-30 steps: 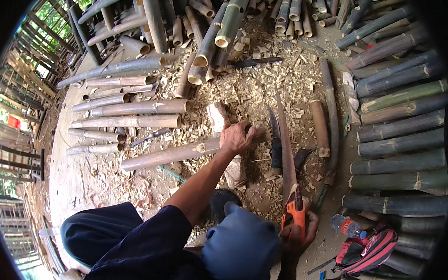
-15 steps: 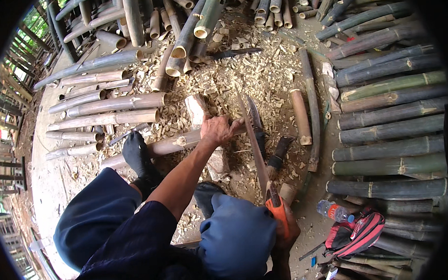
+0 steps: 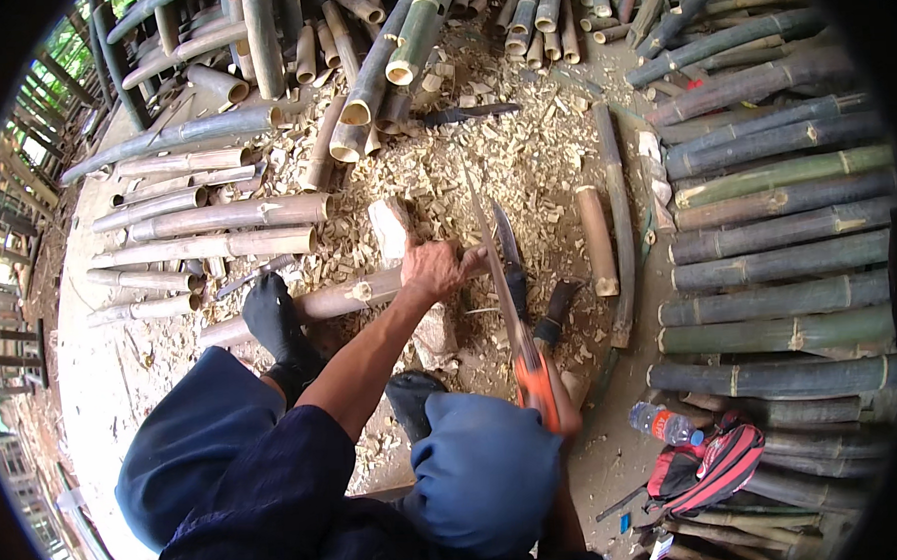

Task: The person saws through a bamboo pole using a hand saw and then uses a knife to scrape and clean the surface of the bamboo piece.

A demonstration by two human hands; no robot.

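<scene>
Head view: The left hand (image 3: 433, 271) is gripping a bamboo pole (image 3: 354, 295) near its right end, lying nearer to it than the right hand (image 3: 566, 412). The pole is lying crosswise before the person, its long axis running left to right and rising slightly rightward, and is resting across a wood block (image 3: 390, 227). A dark foot (image 3: 270, 313) is covering part of its left stretch. The right hand, blurred, is gripping a saw (image 3: 511, 309) by its orange handle; the blade is pointing away from the body, steeply crossing the pole's line at that right end, contact being impossible to tell.
</scene>
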